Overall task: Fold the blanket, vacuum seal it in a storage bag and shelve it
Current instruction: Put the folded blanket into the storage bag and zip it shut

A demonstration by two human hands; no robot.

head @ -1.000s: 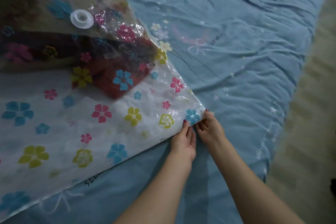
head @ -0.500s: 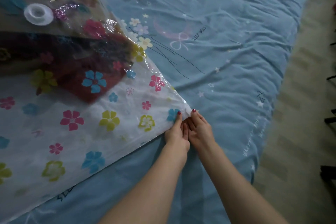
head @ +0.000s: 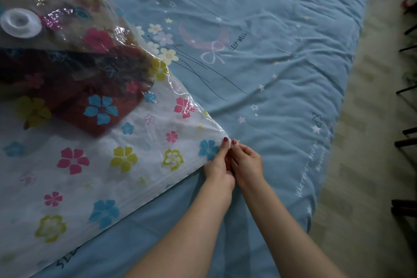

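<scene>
A clear storage bag [head: 140, 156] printed with coloured flowers lies on the bed, filling the left half of the view. The folded dark red blanket [head: 90, 88] sits inside it at upper left, under the white round valve [head: 20, 22]. My left hand [head: 217, 165] and my right hand [head: 247, 161] meet at the bag's right corner. Both pinch the sealing strip there between thumb and fingers, almost touching each other.
The bag rests on a blue bed sheet [head: 282, 63] printed with stars, flowers and "SLEEP WELL". The bed's right edge runs down to a pale floor [head: 372, 142]. Dark furniture legs [head: 406, 140] stand at the far right.
Both hands have stayed at the bag's corner and closed into a tighter pinch on its edge. The view has shifted slightly, sliding the bag and valve leftward.
</scene>
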